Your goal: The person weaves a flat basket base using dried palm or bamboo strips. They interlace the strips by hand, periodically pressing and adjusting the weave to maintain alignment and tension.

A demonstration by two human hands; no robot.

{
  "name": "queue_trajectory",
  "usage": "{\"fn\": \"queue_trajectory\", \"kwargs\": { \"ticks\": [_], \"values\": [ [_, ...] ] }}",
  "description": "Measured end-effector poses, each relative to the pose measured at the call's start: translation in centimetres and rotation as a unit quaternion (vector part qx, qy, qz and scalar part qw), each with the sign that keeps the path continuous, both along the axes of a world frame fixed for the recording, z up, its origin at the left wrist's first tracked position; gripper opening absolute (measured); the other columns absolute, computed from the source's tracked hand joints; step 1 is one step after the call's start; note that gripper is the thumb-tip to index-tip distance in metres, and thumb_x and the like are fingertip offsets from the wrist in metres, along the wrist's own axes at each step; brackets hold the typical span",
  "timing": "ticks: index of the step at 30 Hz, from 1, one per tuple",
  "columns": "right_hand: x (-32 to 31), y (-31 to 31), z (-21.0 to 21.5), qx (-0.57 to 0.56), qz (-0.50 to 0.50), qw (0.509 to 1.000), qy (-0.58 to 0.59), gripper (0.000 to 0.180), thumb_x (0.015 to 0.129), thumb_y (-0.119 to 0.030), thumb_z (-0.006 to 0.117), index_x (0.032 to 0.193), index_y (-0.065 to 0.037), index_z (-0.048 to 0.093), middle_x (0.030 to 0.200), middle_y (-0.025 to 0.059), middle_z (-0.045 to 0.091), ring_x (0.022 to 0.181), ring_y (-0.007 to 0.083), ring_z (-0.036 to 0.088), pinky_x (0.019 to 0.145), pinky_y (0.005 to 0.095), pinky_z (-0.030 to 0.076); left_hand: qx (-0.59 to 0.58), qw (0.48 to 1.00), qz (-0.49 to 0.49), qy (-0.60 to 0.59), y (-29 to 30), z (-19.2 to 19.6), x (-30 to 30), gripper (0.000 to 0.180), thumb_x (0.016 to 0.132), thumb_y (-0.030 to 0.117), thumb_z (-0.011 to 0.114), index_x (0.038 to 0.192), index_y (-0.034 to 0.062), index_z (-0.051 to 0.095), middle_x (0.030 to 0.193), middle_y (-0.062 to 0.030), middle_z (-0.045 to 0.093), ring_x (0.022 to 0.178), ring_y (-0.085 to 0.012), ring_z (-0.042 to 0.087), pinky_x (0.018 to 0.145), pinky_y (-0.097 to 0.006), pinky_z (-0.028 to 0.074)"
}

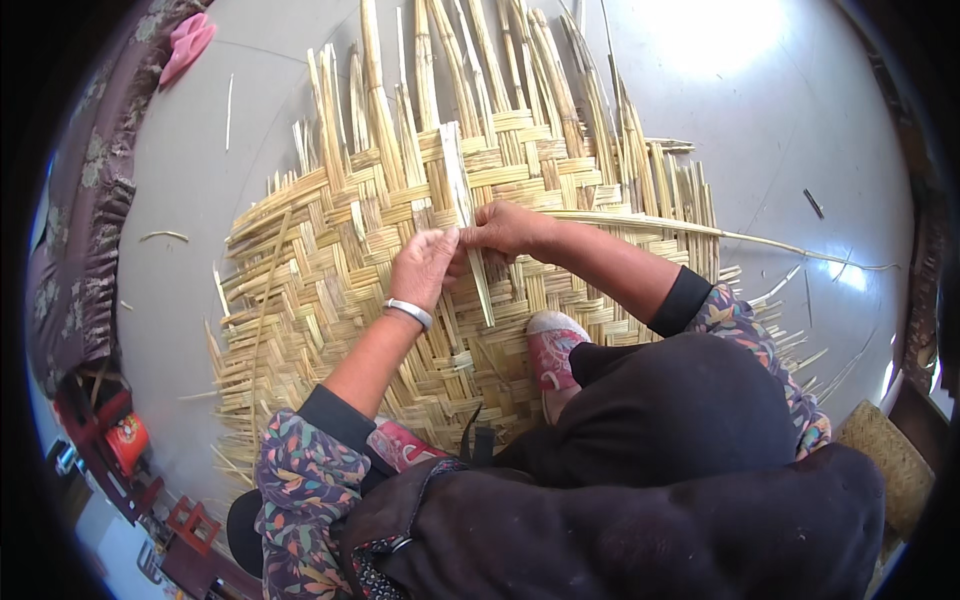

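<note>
A large woven reed mat [330, 290] lies beneath me, its straw-coloured strips crossing in a close weave. Over its middle runs a pale, flat split reed strip [455, 170], wide at the far end and narrowing toward me. My right hand [505, 230] is closed on this strip from the right, fingers curled around it. Meeting it from the left, my left hand [428, 265] has its thumb and fingers pinched together at the strip's edge, the two hands touching. Part of the strip between the fingers is hidden. Long unwoven reed ends [425, 70] fan out from the far edge.
My shoe [555, 350] rests on the mat. A long thin reed [760, 240] sticks out over the grey floor [790, 130] at right. Pink cloth [187, 45] and a patterned drape [85, 210] are at left; a woven piece [885, 460] stands lower right.
</note>
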State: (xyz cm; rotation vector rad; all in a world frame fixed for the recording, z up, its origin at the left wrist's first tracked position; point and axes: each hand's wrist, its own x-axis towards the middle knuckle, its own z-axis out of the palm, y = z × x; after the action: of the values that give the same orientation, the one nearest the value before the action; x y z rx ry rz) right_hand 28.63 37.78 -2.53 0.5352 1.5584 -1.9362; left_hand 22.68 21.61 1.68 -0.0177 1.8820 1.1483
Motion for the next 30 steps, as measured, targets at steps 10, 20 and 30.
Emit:
{"fn": "queue_trajectory", "kwargs": {
  "ticks": [10,20,30],
  "values": [
    [-0.2,-0.2,1.0,-0.118,-0.026,0.992,-0.044,0.030,0.085,-0.033,0.063,0.081,-0.003,0.057,0.058,0.0038,0.058,0.047,0.0106,0.056,0.044,0.0221,0.047,0.007,0.980,0.060,-0.189,-1.1,1.4,4.0,0.014,0.094,0.021,0.048,0.095,0.0079,0.053,0.084,-0.0055,0.062,0.073,-0.0158,0.063,0.065,-0.028,0.051],
    [-0.9,-1.7,0.9,-0.144,-0.061,0.987,-0.026,0.022,0.085,-0.023,0.064,0.084,-0.002,0.056,0.067,0.0051,0.060,0.056,0.0111,0.059,0.053,0.0219,0.051,-0.055,0.990,0.133,-0.006,-0.6,1.6,5.1,0.018,0.094,0.020,0.041,0.085,0.0069,0.049,0.064,-0.0013,0.050,0.048,-0.0089,0.046,0.042,-0.022,0.037],
    [-1.7,-4.4,0.2,0.064,-0.097,0.992,0.039,0.024,0.084,-0.023,0.066,0.084,0.000,0.062,0.067,0.0072,0.061,0.059,0.0127,0.057,0.054,0.0266,0.046,-0.272,0.938,0.000,0.215,-0.4,-2.0,2.6,0.027,0.084,0.019,0.041,0.085,-0.0030,0.057,0.090,-0.0276,0.059,0.086,-0.0447,0.055,0.075,-0.045,0.043]
  ]
}}
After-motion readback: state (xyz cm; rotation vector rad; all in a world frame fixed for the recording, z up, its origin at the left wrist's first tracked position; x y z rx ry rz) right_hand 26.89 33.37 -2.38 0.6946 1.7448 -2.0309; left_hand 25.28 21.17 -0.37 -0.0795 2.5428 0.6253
